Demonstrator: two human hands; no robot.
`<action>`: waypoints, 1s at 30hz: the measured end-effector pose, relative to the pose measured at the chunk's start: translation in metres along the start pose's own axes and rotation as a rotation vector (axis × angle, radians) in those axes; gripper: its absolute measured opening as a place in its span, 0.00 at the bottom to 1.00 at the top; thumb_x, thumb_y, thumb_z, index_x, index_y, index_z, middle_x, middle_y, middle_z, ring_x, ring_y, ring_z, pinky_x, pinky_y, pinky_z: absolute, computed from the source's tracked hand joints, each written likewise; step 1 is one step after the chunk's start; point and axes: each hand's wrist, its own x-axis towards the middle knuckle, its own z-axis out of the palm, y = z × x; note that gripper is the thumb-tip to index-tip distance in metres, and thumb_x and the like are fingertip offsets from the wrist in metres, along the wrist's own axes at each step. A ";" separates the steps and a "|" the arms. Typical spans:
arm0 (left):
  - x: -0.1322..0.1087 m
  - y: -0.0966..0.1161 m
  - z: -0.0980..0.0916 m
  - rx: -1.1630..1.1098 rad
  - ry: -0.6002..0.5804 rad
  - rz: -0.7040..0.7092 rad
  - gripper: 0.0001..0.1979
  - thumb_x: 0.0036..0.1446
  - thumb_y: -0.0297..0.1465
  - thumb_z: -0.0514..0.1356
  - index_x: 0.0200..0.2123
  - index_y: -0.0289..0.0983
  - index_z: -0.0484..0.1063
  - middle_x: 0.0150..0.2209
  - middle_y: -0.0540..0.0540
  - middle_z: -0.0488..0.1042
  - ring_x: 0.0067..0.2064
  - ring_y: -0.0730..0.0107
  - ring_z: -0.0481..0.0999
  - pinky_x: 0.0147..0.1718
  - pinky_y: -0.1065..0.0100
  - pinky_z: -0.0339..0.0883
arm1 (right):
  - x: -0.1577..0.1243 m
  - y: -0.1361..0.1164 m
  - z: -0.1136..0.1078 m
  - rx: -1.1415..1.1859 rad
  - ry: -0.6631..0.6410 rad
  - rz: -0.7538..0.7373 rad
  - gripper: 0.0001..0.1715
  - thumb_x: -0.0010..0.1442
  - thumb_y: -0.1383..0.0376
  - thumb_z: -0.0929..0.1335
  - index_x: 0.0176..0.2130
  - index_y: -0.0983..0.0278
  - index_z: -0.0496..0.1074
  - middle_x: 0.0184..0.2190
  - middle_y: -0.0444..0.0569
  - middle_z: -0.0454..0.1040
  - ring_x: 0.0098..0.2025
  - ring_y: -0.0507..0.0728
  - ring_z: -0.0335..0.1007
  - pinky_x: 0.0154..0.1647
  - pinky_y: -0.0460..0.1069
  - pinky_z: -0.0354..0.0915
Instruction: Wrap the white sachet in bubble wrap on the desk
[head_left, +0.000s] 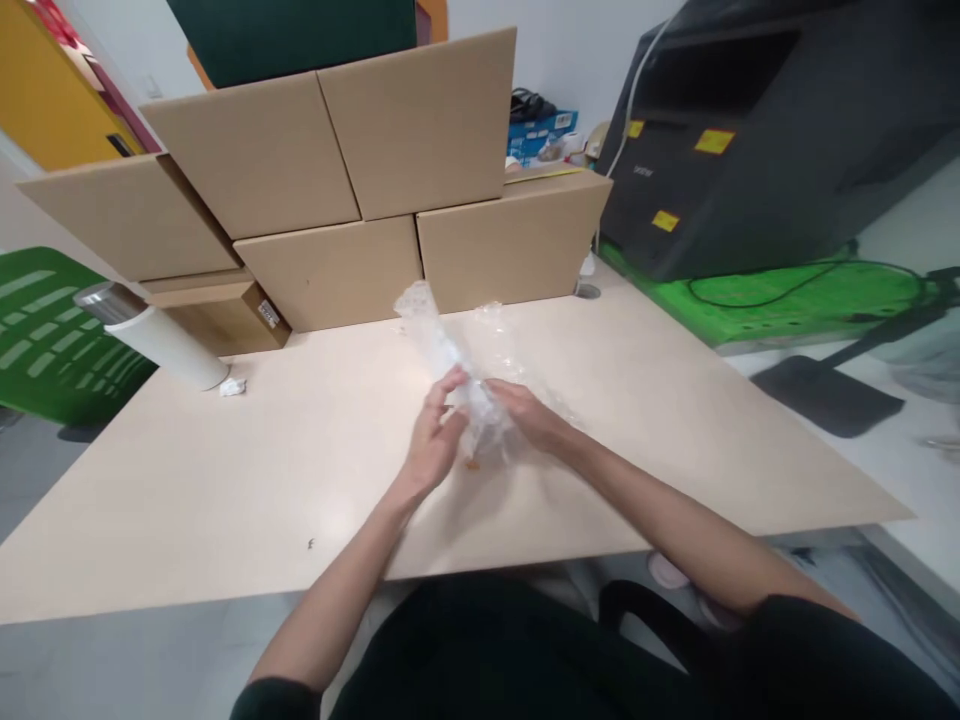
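A crumpled length of clear bubble wrap stands partly raised above the middle of the table, and more of it lies spread out on the right. My left hand is at its left side, with bent fingers and thumb pinching the near part. From the right, my right hand grips the wrap, its fingertips partly hidden in the folds. Something whitish shows inside the plastic, but I cannot make out what it is. A tiny orange piece shows just below the wrap's lower end.
Stacked cardboard boxes line the table's back edge. At the left stand a white cylinder and a crumpled scrap. A big dark printer sits on a green surface to the right, near a black stand.
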 end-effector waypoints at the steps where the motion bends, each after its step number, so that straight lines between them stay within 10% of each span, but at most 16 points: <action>1: 0.007 -0.004 0.009 0.118 -0.068 0.029 0.22 0.59 0.30 0.56 0.58 0.43 0.67 0.68 0.43 0.61 0.67 0.53 0.60 0.63 0.48 0.53 | -0.002 0.004 -0.012 -0.047 0.059 -0.020 0.22 0.62 0.53 0.64 0.46 0.63 0.76 0.43 0.52 0.78 0.45 0.61 0.73 0.45 0.54 0.68; 8: 0.032 -0.035 0.055 0.657 -0.382 0.068 0.24 0.62 0.30 0.53 0.61 0.44 0.67 0.69 0.44 0.60 0.70 0.42 0.50 0.62 0.37 0.46 | -0.004 0.024 -0.074 -0.661 0.387 -0.082 0.17 0.57 0.66 0.64 0.44 0.64 0.76 0.49 0.57 0.77 0.49 0.63 0.71 0.56 0.57 0.62; 20: 0.026 -0.047 0.057 0.731 -0.377 0.128 0.23 0.63 0.30 0.54 0.61 0.45 0.68 0.68 0.46 0.62 0.70 0.44 0.51 0.61 0.41 0.48 | 0.063 0.005 -0.046 -0.146 0.287 0.237 0.19 0.45 0.56 0.76 0.26 0.62 0.66 0.24 0.44 0.71 0.32 0.56 0.69 0.32 0.48 0.64; 25: 0.021 -0.033 0.032 0.644 -0.276 0.209 0.23 0.66 0.39 0.54 0.63 0.46 0.65 0.68 0.44 0.60 0.70 0.49 0.51 0.63 0.44 0.46 | 0.044 -0.015 -0.029 0.133 0.127 0.242 0.19 0.39 0.61 0.79 0.26 0.64 0.69 0.21 0.45 0.73 0.28 0.56 0.71 0.30 0.50 0.68; 30: 0.028 0.014 -0.032 0.755 -0.099 0.272 0.26 0.61 0.43 0.60 0.62 0.46 0.68 0.70 0.46 0.58 0.73 0.46 0.40 0.66 0.40 0.27 | -0.006 -0.045 -0.021 0.292 -0.192 0.184 0.23 0.38 0.60 0.80 0.33 0.67 0.75 0.29 0.48 0.79 0.31 0.56 0.75 0.33 0.50 0.70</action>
